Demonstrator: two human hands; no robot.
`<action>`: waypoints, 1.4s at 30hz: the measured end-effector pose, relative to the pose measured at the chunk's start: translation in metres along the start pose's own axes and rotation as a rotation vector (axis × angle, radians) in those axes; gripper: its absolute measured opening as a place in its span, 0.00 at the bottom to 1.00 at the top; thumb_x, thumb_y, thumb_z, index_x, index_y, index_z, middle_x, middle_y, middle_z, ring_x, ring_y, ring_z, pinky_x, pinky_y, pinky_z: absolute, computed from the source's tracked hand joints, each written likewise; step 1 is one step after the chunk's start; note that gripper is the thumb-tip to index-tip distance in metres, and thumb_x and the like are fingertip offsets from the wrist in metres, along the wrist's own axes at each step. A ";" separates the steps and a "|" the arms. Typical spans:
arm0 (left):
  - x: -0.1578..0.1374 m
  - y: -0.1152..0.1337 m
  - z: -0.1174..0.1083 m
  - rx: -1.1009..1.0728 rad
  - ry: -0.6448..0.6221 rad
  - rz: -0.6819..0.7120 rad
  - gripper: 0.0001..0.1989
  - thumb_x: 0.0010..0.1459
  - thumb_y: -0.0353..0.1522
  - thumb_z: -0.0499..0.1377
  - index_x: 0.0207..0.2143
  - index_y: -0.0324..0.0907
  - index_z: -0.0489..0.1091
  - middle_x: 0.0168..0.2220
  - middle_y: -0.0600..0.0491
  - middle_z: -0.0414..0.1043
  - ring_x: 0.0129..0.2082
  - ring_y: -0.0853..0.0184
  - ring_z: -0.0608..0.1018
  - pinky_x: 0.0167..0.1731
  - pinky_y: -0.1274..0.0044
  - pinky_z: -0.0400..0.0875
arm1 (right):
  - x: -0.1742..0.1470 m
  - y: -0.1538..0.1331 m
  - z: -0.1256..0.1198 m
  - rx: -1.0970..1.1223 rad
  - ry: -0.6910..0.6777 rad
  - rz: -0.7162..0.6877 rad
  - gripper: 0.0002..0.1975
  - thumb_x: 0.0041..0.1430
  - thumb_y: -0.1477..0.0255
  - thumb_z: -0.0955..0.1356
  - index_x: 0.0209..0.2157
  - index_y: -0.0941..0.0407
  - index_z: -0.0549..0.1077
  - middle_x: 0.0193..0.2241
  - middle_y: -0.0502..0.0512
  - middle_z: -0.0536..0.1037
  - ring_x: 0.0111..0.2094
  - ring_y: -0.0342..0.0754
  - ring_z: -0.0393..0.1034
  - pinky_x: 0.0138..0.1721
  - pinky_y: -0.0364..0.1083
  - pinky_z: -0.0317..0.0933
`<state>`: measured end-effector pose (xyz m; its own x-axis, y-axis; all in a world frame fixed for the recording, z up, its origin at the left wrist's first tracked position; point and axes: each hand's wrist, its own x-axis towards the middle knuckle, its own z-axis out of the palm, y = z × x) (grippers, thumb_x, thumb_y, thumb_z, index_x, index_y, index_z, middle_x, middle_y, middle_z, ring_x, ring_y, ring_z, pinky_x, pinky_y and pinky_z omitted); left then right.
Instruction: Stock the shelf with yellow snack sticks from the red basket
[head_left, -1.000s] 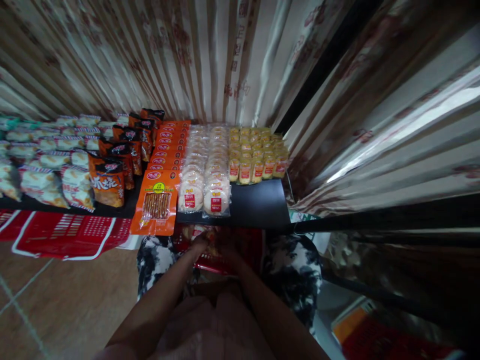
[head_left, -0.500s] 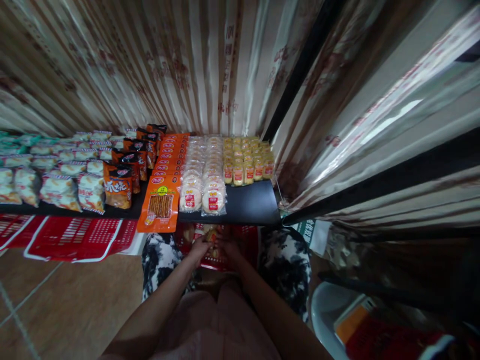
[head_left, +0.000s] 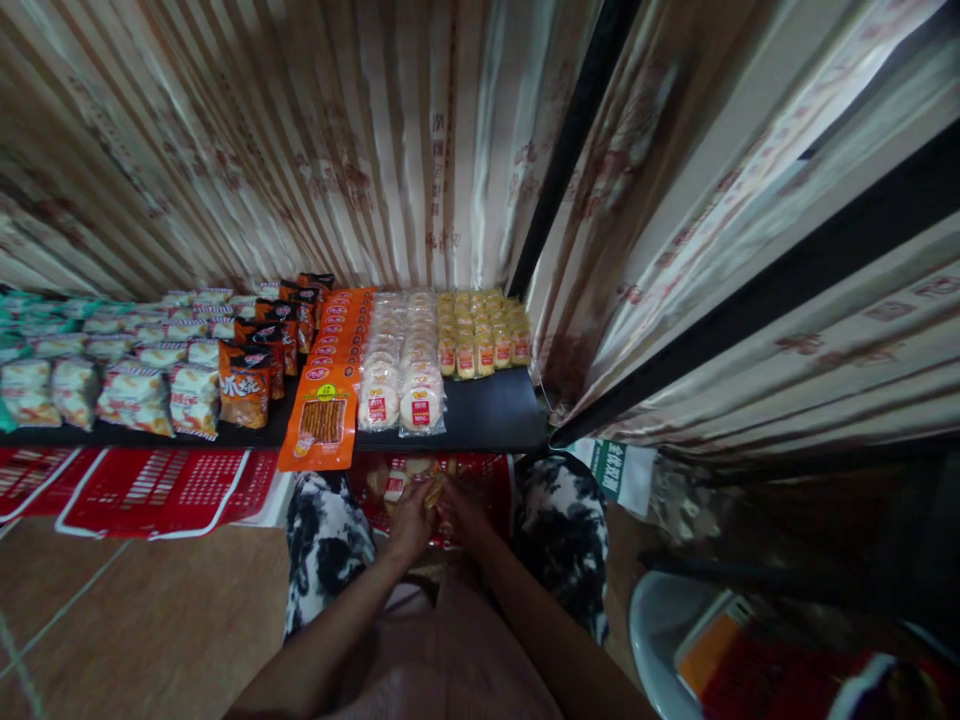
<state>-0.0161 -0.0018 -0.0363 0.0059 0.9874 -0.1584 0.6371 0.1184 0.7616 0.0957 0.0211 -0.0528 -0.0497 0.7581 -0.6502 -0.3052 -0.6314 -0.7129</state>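
Yellow-wrapped snack [head_left: 433,490] sits over the red basket [head_left: 501,490], between both hands, pinched at the left hand's [head_left: 409,517] fingertips; right hand [head_left: 460,510] just beside it, can't tell if gripping. Left looks nearer; snack's long axis unclear. Beyond: black shelf [head_left: 499,412] with round crackers [head_left: 421,408], yellow packets [head_left: 484,353].

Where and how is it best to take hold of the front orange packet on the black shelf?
Pinch the front orange packet by its lower edge, probably best from the person's side: that flat edge juts out past the front of the black shelf.
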 end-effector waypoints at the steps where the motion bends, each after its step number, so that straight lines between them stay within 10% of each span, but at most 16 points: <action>1: -0.002 0.001 0.000 0.014 0.004 0.033 0.25 0.48 0.22 0.51 0.51 0.41 0.64 0.49 0.47 0.66 0.48 0.65 0.69 0.50 0.72 0.63 | -0.002 -0.002 0.000 0.011 0.006 0.005 0.20 0.39 0.57 0.69 0.35 0.54 0.71 0.32 0.52 0.77 0.31 0.44 0.71 0.31 0.42 0.63; 30: -0.024 0.045 -0.012 -0.051 0.103 0.328 0.21 0.56 0.25 0.47 0.52 0.43 0.60 0.53 0.48 0.60 0.55 0.66 0.61 0.55 0.70 0.56 | -0.046 -0.053 -0.014 0.293 -0.014 -0.145 0.12 0.36 0.68 0.69 0.28 0.55 0.71 0.26 0.49 0.75 0.29 0.46 0.68 0.30 0.42 0.61; 42: -0.025 0.070 -0.021 -0.196 0.061 0.137 0.17 0.55 0.37 0.53 0.47 0.43 0.66 0.47 0.48 0.69 0.47 0.62 0.70 0.48 0.72 0.63 | -0.054 -0.067 -0.025 0.119 0.068 -0.259 0.15 0.41 0.64 0.68 0.33 0.55 0.73 0.33 0.53 0.76 0.31 0.47 0.69 0.29 0.43 0.60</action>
<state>0.0126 -0.0157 0.0339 0.0314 0.9994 -0.0111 0.4715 -0.0050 0.8819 0.1429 0.0187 0.0237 0.1068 0.8763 -0.4697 -0.4089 -0.3919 -0.8242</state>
